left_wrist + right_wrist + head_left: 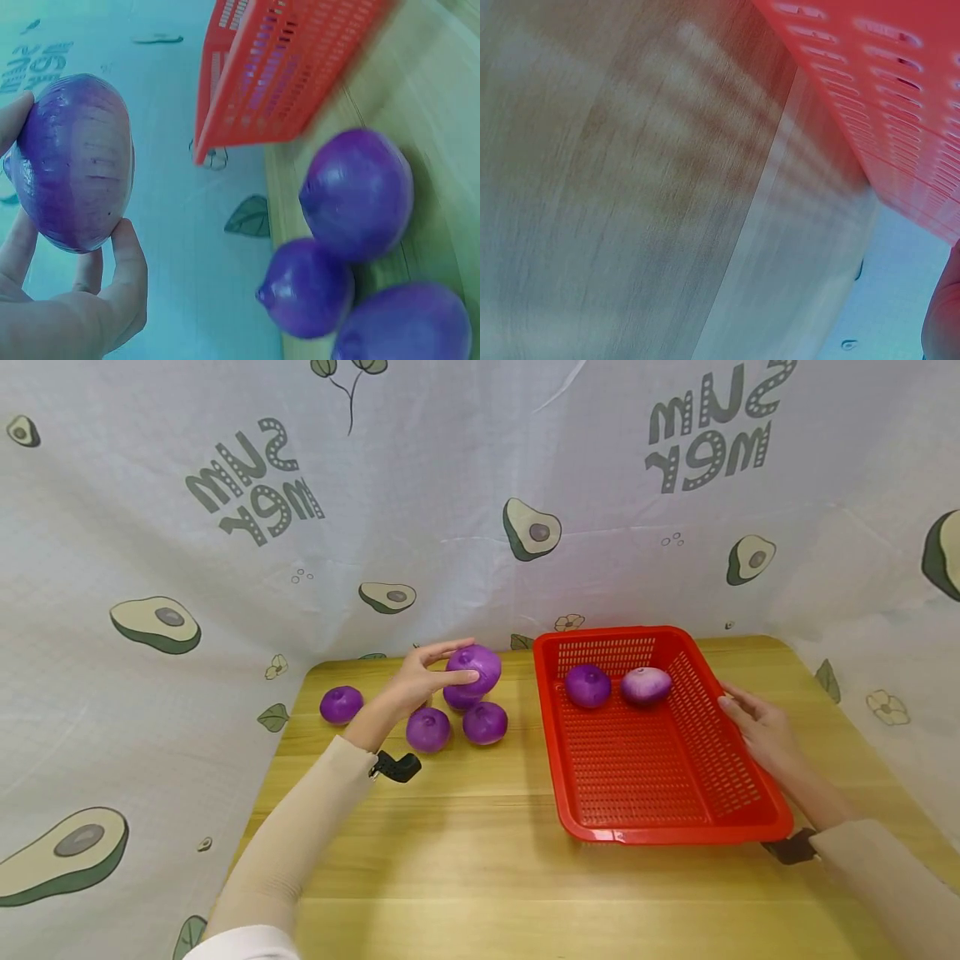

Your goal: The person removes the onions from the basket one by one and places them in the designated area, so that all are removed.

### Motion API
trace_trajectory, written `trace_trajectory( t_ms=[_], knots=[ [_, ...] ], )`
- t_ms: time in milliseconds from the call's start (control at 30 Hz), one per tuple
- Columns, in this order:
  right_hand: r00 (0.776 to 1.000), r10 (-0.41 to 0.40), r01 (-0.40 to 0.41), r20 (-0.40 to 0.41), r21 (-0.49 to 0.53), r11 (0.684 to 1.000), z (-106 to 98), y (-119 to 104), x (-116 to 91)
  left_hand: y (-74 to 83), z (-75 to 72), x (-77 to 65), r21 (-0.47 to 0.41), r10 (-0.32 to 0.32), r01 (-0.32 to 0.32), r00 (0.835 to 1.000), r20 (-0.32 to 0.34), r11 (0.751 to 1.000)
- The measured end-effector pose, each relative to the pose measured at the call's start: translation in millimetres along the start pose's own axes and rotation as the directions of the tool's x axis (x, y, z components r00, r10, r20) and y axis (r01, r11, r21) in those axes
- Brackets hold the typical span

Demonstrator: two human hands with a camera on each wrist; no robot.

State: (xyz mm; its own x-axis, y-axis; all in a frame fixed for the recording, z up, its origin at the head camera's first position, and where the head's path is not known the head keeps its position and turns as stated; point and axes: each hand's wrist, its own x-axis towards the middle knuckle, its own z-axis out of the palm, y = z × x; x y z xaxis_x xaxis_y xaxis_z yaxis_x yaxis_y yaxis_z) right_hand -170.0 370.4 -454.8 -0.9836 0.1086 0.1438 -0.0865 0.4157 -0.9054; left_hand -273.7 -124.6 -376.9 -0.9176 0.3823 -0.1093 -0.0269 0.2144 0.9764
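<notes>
In the head view my left hand (425,681) is raised over a group of onions, gripping a purple onion (480,667) between thumb and fingers. The left wrist view shows this onion (82,161) with a pale, streaked side and fingertips around its edge. At the right, my right hand (765,735) holds the side rim of a red plastic basket (558,768), thumb at the rim's edge. Part of one finger (943,315) appears below the basket's outer wall (900,97) in the right wrist view. Inside the basket lie a purple onion (588,686) and a paler one (646,686).
Below my left hand, several purple onions sit close together on the wooden table (450,860), including a front one (428,730) and one to its right (485,723). Another onion (341,704) lies apart at the left. A white avocado-print cloth (450,485) hangs behind the table.
</notes>
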Motion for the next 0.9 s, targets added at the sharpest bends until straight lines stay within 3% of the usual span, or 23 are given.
trace_trajectory(
  t_ms=[300, 467, 633, 900],
  knots=[
    [1.000, 0.010, -0.010, 0.012, 0.005, 1.000, 0.0, -1.9, -0.9, -26.7, -53.3, -25.0, -0.168, -0.022, 0.004, 0.994, -0.108, 0.986],
    [1.000, -0.002, 0.002, 0.017, 0.011, 1.000, -0.4, -0.7, -0.7, -40.4, -76.7, -37.1, -0.173, -0.071, 0.035, 0.975, -0.210, 0.984],
    [1.000, -0.028, 0.028, 0.014, 0.009, 1.000, -0.6, 1.5, 0.8, -53.8, -89.7, -46.4, -0.150, -0.133, 0.096, 0.954, -0.268, 0.984],
    [1.000, -0.007, 0.006, 0.015, 0.076, 0.997, 0.3, 4.0, 0.5, -82.9, -97.9, -55.5, -0.118, -0.134, 0.103, 0.947, -0.291, 0.988]
  ],
)
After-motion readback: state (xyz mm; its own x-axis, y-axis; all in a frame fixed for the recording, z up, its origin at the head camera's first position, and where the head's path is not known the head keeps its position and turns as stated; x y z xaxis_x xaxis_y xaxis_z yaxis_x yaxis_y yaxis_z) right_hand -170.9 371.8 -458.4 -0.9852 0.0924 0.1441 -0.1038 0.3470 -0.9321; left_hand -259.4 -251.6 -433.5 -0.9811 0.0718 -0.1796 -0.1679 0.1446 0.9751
